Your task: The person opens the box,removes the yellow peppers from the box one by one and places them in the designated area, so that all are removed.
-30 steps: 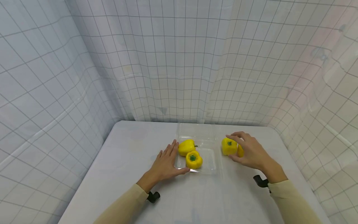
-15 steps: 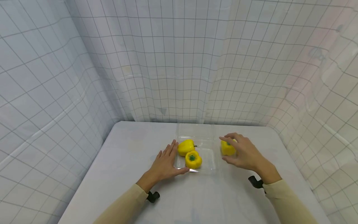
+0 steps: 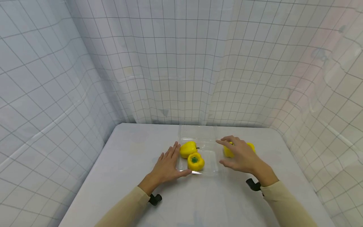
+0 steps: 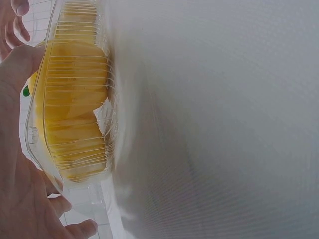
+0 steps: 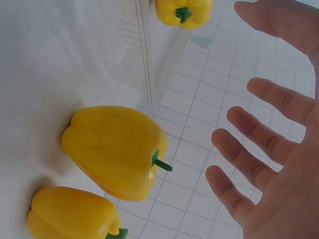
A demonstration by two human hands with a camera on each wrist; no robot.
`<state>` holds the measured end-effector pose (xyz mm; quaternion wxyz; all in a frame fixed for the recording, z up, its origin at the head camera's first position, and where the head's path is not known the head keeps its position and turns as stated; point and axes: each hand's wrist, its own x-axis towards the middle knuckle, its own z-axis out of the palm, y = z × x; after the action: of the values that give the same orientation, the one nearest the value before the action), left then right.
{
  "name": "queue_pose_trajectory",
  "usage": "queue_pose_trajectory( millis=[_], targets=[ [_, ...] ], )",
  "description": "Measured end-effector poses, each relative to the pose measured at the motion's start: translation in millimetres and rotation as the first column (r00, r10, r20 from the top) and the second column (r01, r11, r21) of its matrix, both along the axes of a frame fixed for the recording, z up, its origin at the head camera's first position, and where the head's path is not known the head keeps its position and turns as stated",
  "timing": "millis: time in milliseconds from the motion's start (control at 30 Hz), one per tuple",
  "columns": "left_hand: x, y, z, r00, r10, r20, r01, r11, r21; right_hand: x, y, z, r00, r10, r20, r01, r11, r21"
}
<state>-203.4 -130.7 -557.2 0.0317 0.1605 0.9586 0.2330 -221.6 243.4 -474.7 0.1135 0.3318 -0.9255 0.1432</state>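
Two yellow bell peppers sit in the clear plastic clamshell container [image 3: 211, 162]: one lies on its side [image 3: 187, 149], the other [image 3: 195, 162] has its green stem up. Along the container's left side my left hand [image 3: 165, 167] rests with straight, spread fingers, its thumb [image 4: 22, 62] at the front rim. My right hand [image 3: 241, 157] hovers, fingers apart and holding nothing. It partly hides two more yellow bell peppers outside the container, a nearer-left pepper [image 3: 227, 152] and a right one [image 3: 251, 146]. In the right wrist view a gap separates the fingers from the upright pepper [image 5: 114, 152].
The clamshell's clear lid [image 3: 198, 132] lies folded back behind its base. A white table [image 3: 136, 142] carries everything, and gridded white curtains [image 3: 181, 78] stand at its back and sides.
My right hand has drifted left over the two loose peppers toward the container, uncovering the right-hand pepper again. The left hand and the peppers stay in place.
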Motion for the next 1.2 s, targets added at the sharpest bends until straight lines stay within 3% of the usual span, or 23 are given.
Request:
queue_pose_trajectory(
  millis=[1200],
  targets=[
    [-1.0, -1, 0.8, 1.0, -0.003, 0.002, 0.003, 1.0, 0.003, -6.9, -50, -21.7, 0.981, 0.112, 0.157, -0.116, 0.993, 0.015]
  ],
)
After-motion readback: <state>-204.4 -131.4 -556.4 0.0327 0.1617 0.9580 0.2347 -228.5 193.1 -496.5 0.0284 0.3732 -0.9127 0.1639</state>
